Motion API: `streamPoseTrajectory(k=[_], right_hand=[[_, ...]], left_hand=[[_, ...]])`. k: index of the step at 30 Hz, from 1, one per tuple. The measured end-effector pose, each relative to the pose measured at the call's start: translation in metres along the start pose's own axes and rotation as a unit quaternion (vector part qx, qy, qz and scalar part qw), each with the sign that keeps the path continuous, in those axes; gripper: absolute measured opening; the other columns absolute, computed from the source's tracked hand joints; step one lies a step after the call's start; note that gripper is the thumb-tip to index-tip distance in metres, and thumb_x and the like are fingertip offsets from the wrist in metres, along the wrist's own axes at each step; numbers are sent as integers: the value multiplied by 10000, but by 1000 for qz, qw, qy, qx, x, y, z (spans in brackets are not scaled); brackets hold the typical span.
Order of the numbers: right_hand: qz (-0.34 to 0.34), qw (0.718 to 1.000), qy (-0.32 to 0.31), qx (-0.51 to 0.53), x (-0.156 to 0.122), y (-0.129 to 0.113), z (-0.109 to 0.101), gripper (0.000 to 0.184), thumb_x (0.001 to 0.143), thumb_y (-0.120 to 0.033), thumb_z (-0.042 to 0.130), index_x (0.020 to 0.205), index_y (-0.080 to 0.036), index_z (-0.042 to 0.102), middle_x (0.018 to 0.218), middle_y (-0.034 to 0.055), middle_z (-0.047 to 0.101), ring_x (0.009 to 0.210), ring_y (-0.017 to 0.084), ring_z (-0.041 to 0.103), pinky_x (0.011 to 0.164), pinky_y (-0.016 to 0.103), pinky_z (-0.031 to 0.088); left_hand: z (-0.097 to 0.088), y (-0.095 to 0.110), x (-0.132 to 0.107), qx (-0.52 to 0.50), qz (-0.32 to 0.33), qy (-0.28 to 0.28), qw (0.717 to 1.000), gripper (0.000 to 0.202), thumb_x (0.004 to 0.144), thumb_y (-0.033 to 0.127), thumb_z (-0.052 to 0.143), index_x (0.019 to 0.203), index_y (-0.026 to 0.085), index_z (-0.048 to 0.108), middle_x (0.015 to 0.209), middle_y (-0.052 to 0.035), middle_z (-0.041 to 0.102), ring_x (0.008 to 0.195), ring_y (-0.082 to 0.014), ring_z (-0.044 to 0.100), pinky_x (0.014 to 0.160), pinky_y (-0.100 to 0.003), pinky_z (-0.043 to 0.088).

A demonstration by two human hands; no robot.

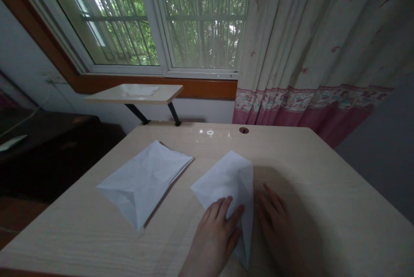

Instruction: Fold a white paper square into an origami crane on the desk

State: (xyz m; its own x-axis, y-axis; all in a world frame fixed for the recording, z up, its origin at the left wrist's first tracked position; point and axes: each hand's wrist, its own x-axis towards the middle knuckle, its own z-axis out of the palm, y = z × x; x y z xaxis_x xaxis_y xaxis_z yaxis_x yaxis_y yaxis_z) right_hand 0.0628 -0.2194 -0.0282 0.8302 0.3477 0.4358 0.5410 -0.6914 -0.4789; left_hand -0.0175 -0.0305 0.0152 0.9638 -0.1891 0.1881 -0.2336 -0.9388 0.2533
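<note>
A folded white sheet of paper (231, 182) lies on the light wooden desk (323, 191) in front of me. My left hand (216, 229) lies flat on the near part of that sheet, fingers stretched out. My right hand (274, 221) rests flat on the desk right beside the sheet's right edge, fingers extended along the fold. Neither hand grips anything. A second creased white sheet (145, 180), partly folded, lies to the left of the first, apart from both hands.
A small raised shelf (136, 93) on black brackets stands at the desk's far left. A window (161, 18) and a flowered curtain (317, 44) are behind. A cable hole (243, 130) sits near the far edge. Dark furniture (48, 147) stands left.
</note>
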Motion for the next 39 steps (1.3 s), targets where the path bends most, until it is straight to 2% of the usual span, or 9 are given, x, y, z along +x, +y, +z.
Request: streamPoseTrajectory(k=[3,6,8,10,19,24,29,34,39], right_hand=[[2,1000,-8,14,4,-3,-8,350,932,-276,356,1195,-206,577,1319,108,528,1209,254,479,977,459,428],[41,997,-64,32,10,-10,-16,284,931,-278,348,1017,-223,613,1022,78,664,959,217,625,828,365,503],[81,990,-114,24,15,-13,-19,247,931,-280,362,865,-238,597,832,37,669,759,195,652,686,320,505],[92,985,-143,11,19,-15,-19,230,922,-279,390,785,-242,571,766,19,658,704,193,649,650,313,482],[43,986,-149,-57,20,-10,-10,220,915,-240,389,798,-227,575,799,40,678,728,195,664,647,290,479],[-41,980,-132,-145,17,-10,-11,266,889,-138,364,876,-222,615,874,59,693,748,183,672,618,258,492],[-99,961,-125,-224,16,-12,-13,331,807,-38,378,902,-225,634,907,69,699,754,193,675,541,246,487],[-127,962,-112,-213,10,-15,-14,417,727,34,346,911,-212,628,909,75,696,783,204,673,575,269,504],[-136,972,-95,-168,5,-18,-16,361,767,19,344,822,-222,607,827,54,692,700,193,662,564,272,492]], left_hand=[[3,-2,0,-1,-2,6,1000,531,881,182,571,1377,301,423,1432,-82,412,1273,-306,428,987,-496,464],[5,-3,-2,-11,0,12,1000,529,884,173,560,1379,296,420,1466,-66,369,1316,-298,378,1008,-479,452],[5,-4,-2,-14,3,14,1000,528,887,167,551,1381,294,417,1476,-62,358,1322,-293,373,1010,-475,452],[6,-4,-2,-11,5,20,1000,521,893,167,539,1383,294,417,1477,-62,358,1319,-294,379,1006,-477,456],[15,-8,-2,18,10,40,999,538,892,150,521,1392,311,401,1474,-60,359,1318,-294,380,997,-479,465],[14,-8,-2,26,13,42,999,560,874,98,498,1383,316,413,1476,-48,359,1342,-309,342,1016,-516,434],[11,-6,-1,5,4,31,999,567,867,54,460,1376,301,423,1478,-46,359,1348,-294,334,1000,-478,462],[6,-3,1,-10,-10,14,1000,579,848,41,486,1362,304,440,1467,-52,374,1343,-299,343,997,-479,464],[5,-3,0,-16,-9,21,1000,572,861,56,490,1371,308,426,1476,-45,359,1349,-291,329,1009,-475,452]])
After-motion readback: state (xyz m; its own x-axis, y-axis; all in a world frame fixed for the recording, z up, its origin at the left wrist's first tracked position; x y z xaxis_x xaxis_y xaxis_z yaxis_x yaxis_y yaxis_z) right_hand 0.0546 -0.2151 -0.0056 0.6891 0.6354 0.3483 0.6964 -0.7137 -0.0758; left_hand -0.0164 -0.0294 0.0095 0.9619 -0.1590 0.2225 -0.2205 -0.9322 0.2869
